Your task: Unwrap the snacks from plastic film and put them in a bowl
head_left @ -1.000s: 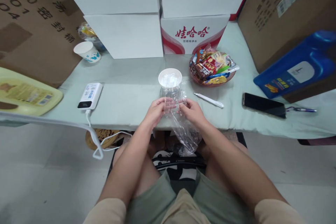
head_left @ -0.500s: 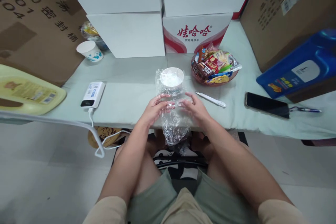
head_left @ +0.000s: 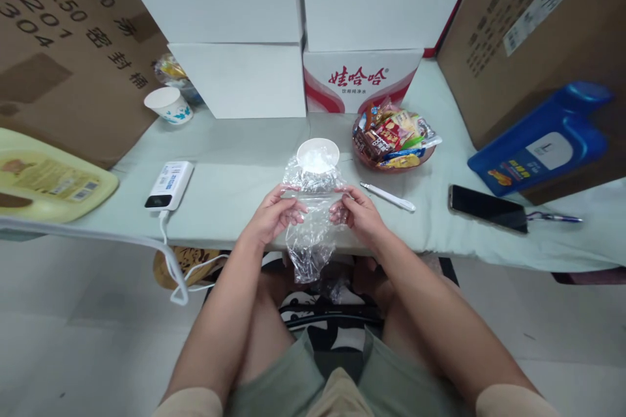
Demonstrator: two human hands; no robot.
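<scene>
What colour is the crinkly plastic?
The plastic is clear and see-through, best seen in the head view.

Snack-filled bowl (head_left: pixel 424 158) before a red-lettered carton (head_left: pixel 359 78), black phone (head_left: pixel 489 208) near a blue bottle (head_left: pixel 542 143), white power bank (head_left: pixel 171 182)

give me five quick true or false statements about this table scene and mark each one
1. The left hand and the right hand both hold clear plastic film. True.
2. The black phone lies farther right than the white-handled tool. True.
3. The right hand is gripping the white-handled tool. False: the tool lies on the table; the hand holds the film.
4. A white cable is plugged into the white power bank. True.
5. The phone's screen is brightly lit. False: it is dark.
</scene>
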